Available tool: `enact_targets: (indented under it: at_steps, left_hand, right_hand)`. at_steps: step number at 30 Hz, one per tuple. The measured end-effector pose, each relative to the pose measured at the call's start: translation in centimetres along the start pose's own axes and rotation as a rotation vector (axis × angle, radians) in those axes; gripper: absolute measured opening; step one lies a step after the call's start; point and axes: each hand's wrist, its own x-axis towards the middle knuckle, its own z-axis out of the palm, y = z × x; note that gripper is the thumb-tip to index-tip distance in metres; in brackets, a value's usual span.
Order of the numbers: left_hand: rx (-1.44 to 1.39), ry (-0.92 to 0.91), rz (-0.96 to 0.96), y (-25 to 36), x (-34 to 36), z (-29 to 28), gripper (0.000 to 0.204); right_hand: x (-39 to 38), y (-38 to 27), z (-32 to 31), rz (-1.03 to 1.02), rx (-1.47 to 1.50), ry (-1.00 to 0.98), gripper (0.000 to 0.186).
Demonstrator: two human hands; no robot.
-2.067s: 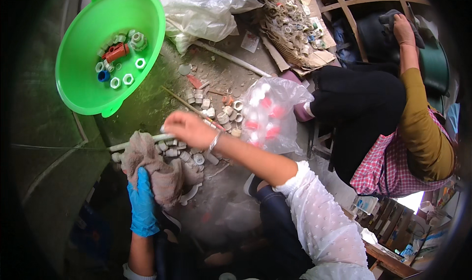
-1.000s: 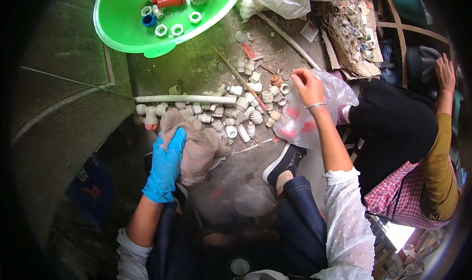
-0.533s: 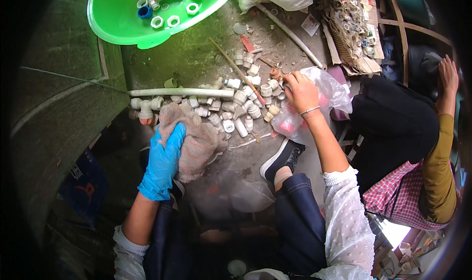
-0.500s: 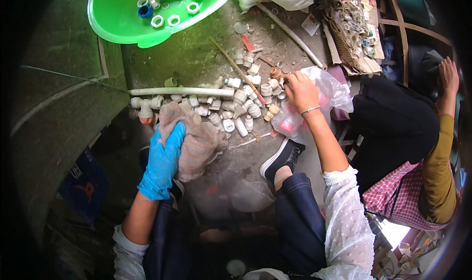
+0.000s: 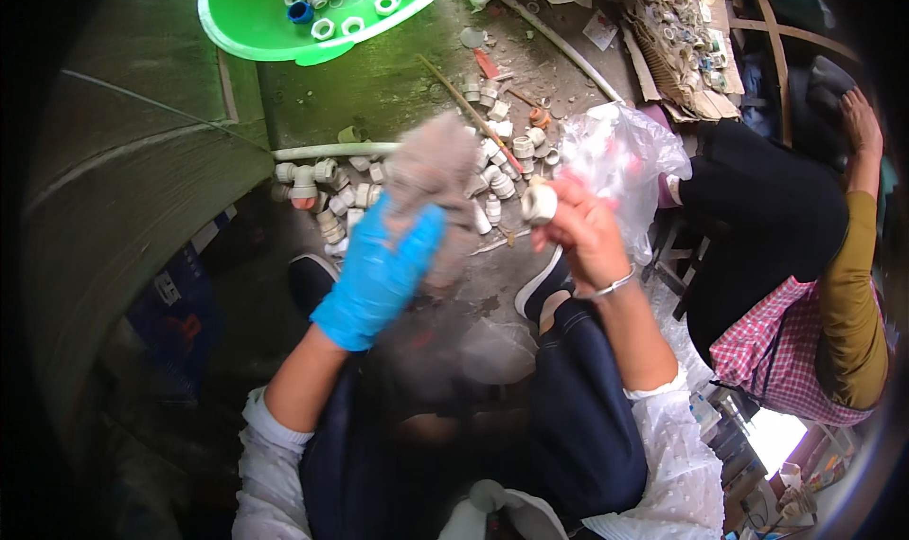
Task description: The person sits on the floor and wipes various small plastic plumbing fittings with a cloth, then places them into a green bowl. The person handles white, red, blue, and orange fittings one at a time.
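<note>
Gripping a crumpled greyish-pink cloth (image 5: 436, 166) in the blue-gloved left hand (image 5: 383, 270), nearer than the round green plastic basin (image 5: 248, 30); pinching a short off-white plastic fitting (image 5: 539, 204) in the bare right hand (image 5: 589, 234), to the basin's near right.

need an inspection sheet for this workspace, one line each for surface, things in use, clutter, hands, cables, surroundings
surface: dusty floor, with small debris
things in use: beige-grey cloth, blurred; off-white fitting, ring-shaped end visible; pile of fittings on the floor
clutter: white pipe beside the pile; thin stick lying partly across it; clear plastic bag to the right
hands: left hand, blue-gloved, grips the cloth; right hand, bare, pinches the fitting
cables: thin line across the left panel; cannot tell whether it is a cable
surroundings: green basin holding fittings; seated co-worker at right
</note>
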Motion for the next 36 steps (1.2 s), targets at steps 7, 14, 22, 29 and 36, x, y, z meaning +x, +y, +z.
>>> enact_targets:
  at_steps: [7, 14, 22, 29, 36]
  left_hand:
    - [0.555, 0.042, 0.413, -0.3, 0.8, 2.6, 0.026]
    - [-0.096, -0.016, -0.269, -1.9, 1.9, 3.3, 0.041]
    - [0.412, -0.095, 0.197, -0.2, 1.7, 3.2, 0.035]
    - [0.592, -0.047, 0.545, -0.2, 2.0, 4.0, 0.027]
    - [-0.391, -0.017, -0.570, -1.5, 1.9, 2.5, 0.042]
  right_hand:
    - [-0.8, 1.6, 3.7, -0.084, -0.036, -0.220, 0.021]
    - [0.2, 1.2, 2.7, -0.963, -0.775, -0.065, 0.015]
    - [0.7, 1.3, 0.7, 0.010, 0.006, -0.130, 0.021]
    - [-0.9, 0.6, 2.8, -0.406, -0.573, -0.036, 0.016]
    - [-0.6, 2.0, 3.0, -0.624, -0.359, -0.070, 0.009]
